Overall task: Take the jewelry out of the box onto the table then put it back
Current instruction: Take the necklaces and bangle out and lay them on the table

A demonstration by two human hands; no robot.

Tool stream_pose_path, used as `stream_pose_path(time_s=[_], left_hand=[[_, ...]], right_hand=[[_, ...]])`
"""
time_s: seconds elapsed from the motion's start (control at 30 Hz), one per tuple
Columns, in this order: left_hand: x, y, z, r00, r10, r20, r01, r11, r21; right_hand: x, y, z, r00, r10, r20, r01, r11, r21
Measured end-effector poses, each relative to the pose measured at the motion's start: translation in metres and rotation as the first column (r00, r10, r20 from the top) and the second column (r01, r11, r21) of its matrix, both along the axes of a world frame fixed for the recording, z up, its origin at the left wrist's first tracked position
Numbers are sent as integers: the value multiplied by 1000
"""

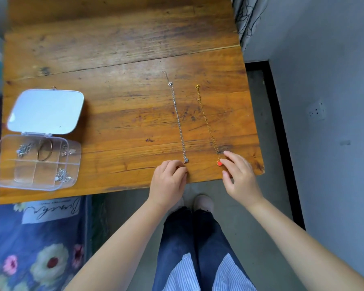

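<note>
A clear plastic jewelry box lies open at the left of the wooden table, its lid tipped back. Inside are a gold bangle and several small silver pieces. A silver necklace and a gold necklace with a red pendant lie stretched out straight, side by side, at the right. My left hand rests at the table's near edge with its fingertips beside the silver pendant. My right hand touches the red pendant with loosely curled fingers.
The table's near edge runs just under both hands, and its right edge lies close to the gold necklace. A blue floral fabric with a white label lies below the box. Grey floor, my legs and shoes are beneath the table edge.
</note>
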State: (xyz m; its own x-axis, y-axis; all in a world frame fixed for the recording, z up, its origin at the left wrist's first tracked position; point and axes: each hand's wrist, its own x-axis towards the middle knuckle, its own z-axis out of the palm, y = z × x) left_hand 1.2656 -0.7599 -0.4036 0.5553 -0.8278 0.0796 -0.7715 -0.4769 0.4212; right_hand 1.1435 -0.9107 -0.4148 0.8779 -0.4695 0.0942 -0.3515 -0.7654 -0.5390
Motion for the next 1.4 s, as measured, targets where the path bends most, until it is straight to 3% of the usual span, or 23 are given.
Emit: stream_pose_path(time_s=[0.27,0.43,0.63,0.73,0.8,0.9,1.03,1.13,1.3,1.4], left_hand=[[34,62,30,986,155,-55,-154,988,31],[95,133,49,955,295,-1,-295,955,43],[172,235,55,920,386,66,-390,917,81],[208,272,49,901,422,101,-433,887,158],[225,288,42,886,454,95,-464,865,190],[239,301,30,894,448,5,-443,884,150],[244,306,20,917,395,-57,-392,918,60],[244,309,15,918,393,-62,-391,920,38],[243,309,16,907,409,-99,-406,912,54],[244,306,23,899,433,-66,-426,900,92]], right_hand=[[55,43,27,997,33,62,-31,999,-38],[135,119,45,972,148,181,-170,979,113],[200,221,60,960,227,165,-258,945,200],[229,259,57,951,305,46,-308,937,166],[247,275,53,921,355,-159,-332,931,152],[267,284,49,813,334,-476,-325,940,105],[286,291,45,645,335,-686,-424,905,43],[293,298,37,588,330,-738,-453,891,38],[289,297,28,681,314,-662,-371,927,58],[288,297,32,676,309,-669,-363,930,64]])
